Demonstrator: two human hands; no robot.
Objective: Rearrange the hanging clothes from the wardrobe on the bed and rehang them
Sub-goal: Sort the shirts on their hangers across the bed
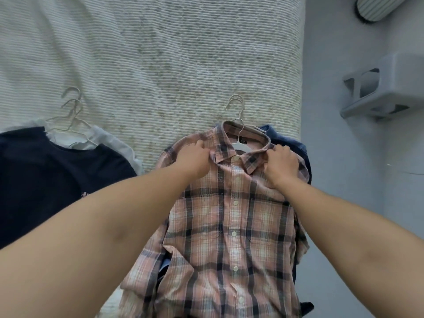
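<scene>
Head view: a pink plaid shirt [229, 226] lies buttoned and face up on the bed [183, 53], close to the bed's right edge, its collar pointing away from the person. A white hanger [238, 134] sits inside the collar, its hook lying on the bedspread just beyond the shirt. The left hand [195, 159] grips the fabric at the shirt's left shoulder, fingers curled into the cloth. The right hand [281, 166] pinches the shirt beside the collar's right point, fingers bent round the fabric. Under the shirt a denim garment [298, 148] shows along its right side, reaching almost to the bed's edge.

Well to the left of the shirt lies a dark navy top [57, 180], with a white garment [110, 138] beneath it and white wire hangers [73, 111] sticking out above the neckline. Between that pile and the shirt runs a bare strip of bedspread; beyond the shirt's collar the bed is wide open cloth. Right of the shirt, past the bed's edge, is grey floor carrying a grey plastic stool [385, 88] and a ribbed grey object [378, 8].
</scene>
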